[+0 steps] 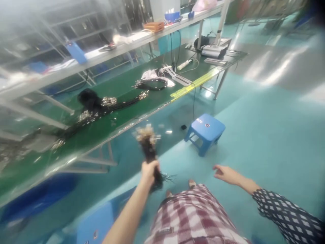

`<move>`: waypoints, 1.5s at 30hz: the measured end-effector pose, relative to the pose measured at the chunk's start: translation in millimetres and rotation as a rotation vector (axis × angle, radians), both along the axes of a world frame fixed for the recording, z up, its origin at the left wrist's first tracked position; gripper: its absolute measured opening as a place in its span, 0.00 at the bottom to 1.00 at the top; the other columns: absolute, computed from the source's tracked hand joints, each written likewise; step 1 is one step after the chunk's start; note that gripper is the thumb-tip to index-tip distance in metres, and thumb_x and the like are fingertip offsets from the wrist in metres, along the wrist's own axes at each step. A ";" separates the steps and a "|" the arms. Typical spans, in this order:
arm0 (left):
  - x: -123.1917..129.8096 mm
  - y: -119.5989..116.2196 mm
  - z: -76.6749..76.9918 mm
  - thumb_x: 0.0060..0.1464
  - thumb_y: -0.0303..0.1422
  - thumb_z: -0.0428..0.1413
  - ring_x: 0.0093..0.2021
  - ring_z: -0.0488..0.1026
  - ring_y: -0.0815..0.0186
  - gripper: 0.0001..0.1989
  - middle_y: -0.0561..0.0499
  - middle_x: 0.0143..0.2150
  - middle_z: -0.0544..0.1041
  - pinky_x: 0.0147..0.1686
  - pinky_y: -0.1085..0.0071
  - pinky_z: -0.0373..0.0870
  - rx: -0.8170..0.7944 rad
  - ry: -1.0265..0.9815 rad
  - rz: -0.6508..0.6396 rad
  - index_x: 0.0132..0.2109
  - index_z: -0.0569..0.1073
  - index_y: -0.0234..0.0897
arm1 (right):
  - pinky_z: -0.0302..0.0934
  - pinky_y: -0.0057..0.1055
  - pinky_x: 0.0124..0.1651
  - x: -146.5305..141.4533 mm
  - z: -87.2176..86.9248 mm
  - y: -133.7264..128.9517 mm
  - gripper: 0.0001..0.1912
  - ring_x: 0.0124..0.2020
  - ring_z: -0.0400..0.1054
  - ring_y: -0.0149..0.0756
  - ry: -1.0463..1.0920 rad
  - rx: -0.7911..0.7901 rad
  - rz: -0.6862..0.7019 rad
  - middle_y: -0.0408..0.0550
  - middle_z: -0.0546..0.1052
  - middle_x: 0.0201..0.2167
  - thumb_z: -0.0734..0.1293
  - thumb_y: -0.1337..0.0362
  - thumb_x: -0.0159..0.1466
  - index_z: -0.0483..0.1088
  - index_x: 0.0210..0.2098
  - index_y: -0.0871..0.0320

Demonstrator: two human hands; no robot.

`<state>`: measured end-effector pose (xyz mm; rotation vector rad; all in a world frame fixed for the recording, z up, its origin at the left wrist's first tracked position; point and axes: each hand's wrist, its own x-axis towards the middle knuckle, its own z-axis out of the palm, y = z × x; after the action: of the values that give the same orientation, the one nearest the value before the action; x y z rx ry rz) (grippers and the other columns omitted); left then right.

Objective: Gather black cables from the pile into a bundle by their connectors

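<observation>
My left hand (149, 172) is wrapped round a thick bundle of black cables (149, 150), with light metallic ends clustered at the top and thin loose strands at the bottom. The bundle is held in the air in front of the green-topped table (154, 101), apart from it. Away to the right, my right hand (225, 174) hangs over the floor, holding nothing, its fingers loosely bent and apart. More black cables (91, 101) with shiny ends lie along the table, and a looped cable bundle (153, 84) rests farther along it.
A blue stool (208, 127) stands on the floor ahead, and another blue stool (95, 220) is at the lower left. Yellow strips (193, 86) lie along the table's edge. A grey box-like device (214, 51) sits at its far end. Behind runs a raised shelf (137, 37).
</observation>
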<state>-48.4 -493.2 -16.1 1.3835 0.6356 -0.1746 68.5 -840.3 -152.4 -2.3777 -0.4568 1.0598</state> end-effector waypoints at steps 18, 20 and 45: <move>-20.1 44.2 162.0 0.37 0.25 0.56 0.17 0.65 0.69 0.06 0.57 0.16 0.66 0.23 0.69 0.62 -0.007 -0.508 -0.013 0.26 0.68 0.37 | 0.61 0.40 0.60 -21.5 217.8 273.6 0.37 0.55 0.67 0.45 0.212 0.912 0.779 0.50 0.73 0.52 0.79 0.53 0.44 0.70 0.51 0.58; -25.2 53.9 179.0 0.37 0.25 0.57 0.18 0.67 0.68 0.05 0.57 0.15 0.65 0.24 0.68 0.64 0.021 -0.549 -0.037 0.26 0.69 0.36 | 0.67 0.36 0.51 -51.9 232.8 308.1 0.22 0.43 0.71 0.38 0.428 1.009 0.771 0.46 0.77 0.39 0.77 0.59 0.48 0.73 0.40 0.61; -175.5 154.2 -18.1 0.35 0.43 0.68 0.29 0.76 0.62 0.19 0.47 0.28 0.79 0.39 0.64 0.72 0.024 0.153 0.522 0.32 0.76 0.34 | 0.63 0.34 0.27 -63.0 87.4 278.8 0.17 0.18 0.56 0.29 0.032 0.835 -0.626 0.36 0.57 0.15 0.65 0.52 0.46 0.53 0.20 0.53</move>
<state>-223.9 -338.9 -34.2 1.1908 1.1063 0.1477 5.5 -561.5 -65.0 -1.5750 -0.0803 0.4704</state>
